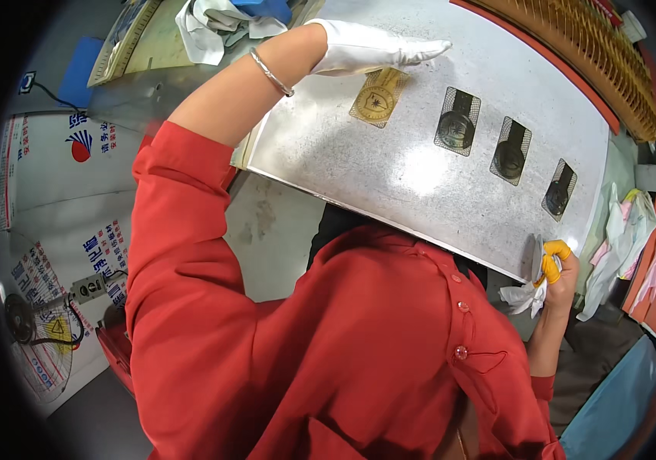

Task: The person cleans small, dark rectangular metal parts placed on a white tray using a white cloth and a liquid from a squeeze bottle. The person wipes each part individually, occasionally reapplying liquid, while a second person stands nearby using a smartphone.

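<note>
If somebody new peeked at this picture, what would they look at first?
Probably the bright red shirt, filling the lower middle. Next, maybe the white-gloved left hand at the top, held flat by a gold-coloured piece, with three dark pieces in a slanting row to its right. Then the right hand, at the pale panel's lower right, wearing yellow-orange finger covers.

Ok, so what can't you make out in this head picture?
All in the head view:
Palm of the gloved left hand: hidden by the hand itself.
Grip of the right hand on the white cloth: hidden by its own curl.
Fine detail on the dark plates: too small and dark.
Upper end of the brown rack: cut off by the top edge.
</note>
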Motion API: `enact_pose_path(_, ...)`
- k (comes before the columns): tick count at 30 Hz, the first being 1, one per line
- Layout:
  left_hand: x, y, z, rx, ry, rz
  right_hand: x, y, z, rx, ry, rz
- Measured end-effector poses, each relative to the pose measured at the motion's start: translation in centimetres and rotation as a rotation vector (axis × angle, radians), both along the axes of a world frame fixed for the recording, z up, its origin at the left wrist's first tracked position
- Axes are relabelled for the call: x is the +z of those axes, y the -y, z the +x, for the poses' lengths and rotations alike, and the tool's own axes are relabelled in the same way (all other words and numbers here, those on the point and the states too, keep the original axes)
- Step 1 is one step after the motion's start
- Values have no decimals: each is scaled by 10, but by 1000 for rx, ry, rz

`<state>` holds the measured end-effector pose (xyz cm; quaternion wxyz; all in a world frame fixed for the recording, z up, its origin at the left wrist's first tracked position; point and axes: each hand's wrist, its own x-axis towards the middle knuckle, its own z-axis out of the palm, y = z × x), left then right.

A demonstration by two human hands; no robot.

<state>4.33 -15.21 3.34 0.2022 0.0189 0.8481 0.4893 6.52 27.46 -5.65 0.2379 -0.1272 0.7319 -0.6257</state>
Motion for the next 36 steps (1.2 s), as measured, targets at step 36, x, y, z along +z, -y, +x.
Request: enact_pose_path(36,-7,-113,-57,-63,-84,-185,11,7,2,98,79,-169)
